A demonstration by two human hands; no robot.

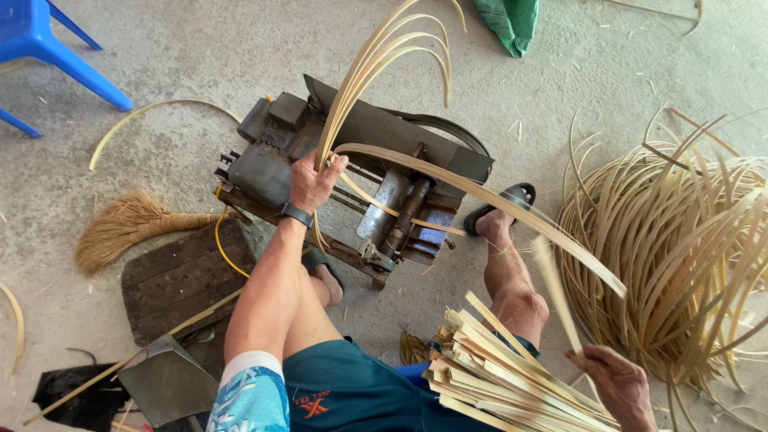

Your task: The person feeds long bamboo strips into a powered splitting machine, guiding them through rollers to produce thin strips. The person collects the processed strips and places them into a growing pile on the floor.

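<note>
Bamboo strips, pale and curved (376,72), gripped in left hand (312,180) above grey metal roller machine (360,184); right hand (616,380) clasps cut bundle (496,372); risk: fingers near rollers, strips whipping.

Bundle of flat pale bamboo strips (496,376) is running off the bottom edge, so its near ends aren't showing. Right hand (620,384) is getting cut at the bottom edge too; fingers are half hidden behind the strips. Blue plastic chair (48,44) is only partly in frame, top left. Green cloth (508,20) is cropped at the top. Big heap of curved bamboo splits (680,240) is spilling past the right edge. Left hand (314,182) is covering part of the grey metal splitting machine (360,172).
</note>
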